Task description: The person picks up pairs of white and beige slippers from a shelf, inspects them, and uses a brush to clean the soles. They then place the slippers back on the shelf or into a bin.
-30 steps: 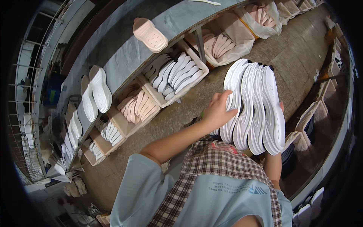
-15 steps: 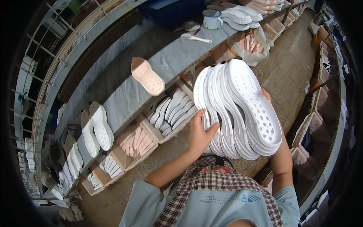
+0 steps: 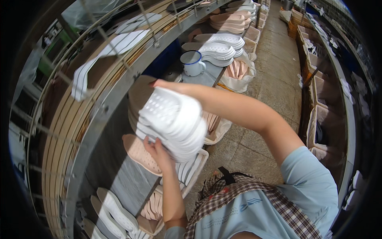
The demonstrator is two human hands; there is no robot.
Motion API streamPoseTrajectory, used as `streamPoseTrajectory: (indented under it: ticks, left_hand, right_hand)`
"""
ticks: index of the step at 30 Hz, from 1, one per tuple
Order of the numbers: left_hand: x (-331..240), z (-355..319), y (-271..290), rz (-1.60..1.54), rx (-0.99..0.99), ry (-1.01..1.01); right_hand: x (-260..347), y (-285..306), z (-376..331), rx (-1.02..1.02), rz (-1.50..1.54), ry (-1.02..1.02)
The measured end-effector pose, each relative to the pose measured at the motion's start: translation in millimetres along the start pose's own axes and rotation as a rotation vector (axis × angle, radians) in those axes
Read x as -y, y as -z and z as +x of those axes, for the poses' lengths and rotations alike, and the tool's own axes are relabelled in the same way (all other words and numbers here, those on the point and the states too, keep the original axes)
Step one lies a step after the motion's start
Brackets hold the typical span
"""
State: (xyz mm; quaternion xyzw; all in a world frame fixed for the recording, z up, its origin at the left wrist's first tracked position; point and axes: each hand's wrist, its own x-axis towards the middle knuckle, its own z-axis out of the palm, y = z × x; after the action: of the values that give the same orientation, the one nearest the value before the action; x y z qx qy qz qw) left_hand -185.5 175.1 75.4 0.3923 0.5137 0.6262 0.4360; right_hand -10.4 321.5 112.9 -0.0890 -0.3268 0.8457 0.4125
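A stack of white shoe soles (image 3: 181, 123), blurred by motion, is held in both my hands over the grey workbench (image 3: 131, 191). My left hand (image 3: 157, 153) grips the near side of the stack, with its thumb and fingers against the sole edges. Reaching across from the right, my right hand (image 3: 169, 85) holds the far end; most of its fingers are hidden. One pink sole (image 3: 139, 153) lies on the bench beside my left hand, partly covered by the stack. Sunlight falls on part of the stack, while its far left part is in shade.
A white mug with a blue rim (image 3: 193, 65) stands beyond the stack, near piled white soles (image 3: 217, 51) and pink soles (image 3: 227, 24). More white soles (image 3: 115, 207) lie at the near left. A metal-railed slatted rack (image 3: 95, 95) borders the bench; bins (image 3: 318, 123) line the right.
The stack has moved left, from in front of my body to over the bench, and has turned. My right arm now stretches across to the left. The view has shifted too.
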Motion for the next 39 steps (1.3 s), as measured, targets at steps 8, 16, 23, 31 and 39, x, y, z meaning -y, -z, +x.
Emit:
streamPoseTrajectory:
  ticks: [8,16,23,31,39]
  left_hand:
    - [-0.9,50.3,-5.1,-0.115,0.037,0.153]
    - [-84.0,28.7,-12.5,0.191,-0.167,-0.482]
    - [-122.4,-23.3,-148.9,1.528,-0.106,-0.618]
    - [-136.5,-46.4,-202.7,1.645,-0.175,-0.567]
    - [-115.1,-152.4,-224.6,1.146,-0.112,-0.652]
  right_hand:
    - [16.5,-28.5,59.9,-0.361,-0.309,-0.393]
    - [24.9,112.1,-30.9,-0.309,-1.261,0.070]
    - [46.4,214.0,-76.2,-0.246,-1.892,0.032]
    - [81.4,220.7,-93.8,-0.016,-1.827,-0.041]
    - [65.9,238.2,-150.2,-0.252,-0.916,0.193]
